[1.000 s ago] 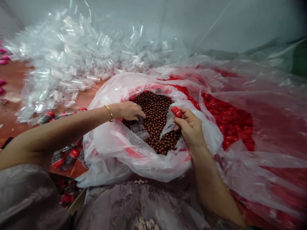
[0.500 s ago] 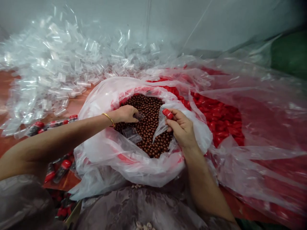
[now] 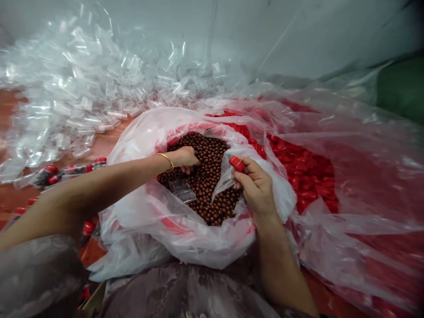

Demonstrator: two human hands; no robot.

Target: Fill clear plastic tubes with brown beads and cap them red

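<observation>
A white plastic bag (image 3: 132,145) stands open in the middle, full of small round brown balls (image 3: 212,163). Over the balls at the left is my left hand (image 3: 187,160), its fingers curled down among them; whatever they grip is hidden. Two clear tubes (image 3: 183,191) lie on the balls just below it. My right hand (image 3: 255,181) pinches a red cap (image 3: 236,164) above the right side of the balls, beside a loose corner of the bag film.
Clear empty tubes (image 3: 79,79) are heaped at the back left. Many red caps (image 3: 304,172) lie under clear film at the right. Filled tubes with red caps (image 3: 46,174) rest on the orange surface (image 3: 106,143) at the left.
The clear tube seen at my left fingertips is now out of sight, and that hand has shifted slightly right with fingers lower. My right hand, still holding the cap, has moved slightly right and down.
</observation>
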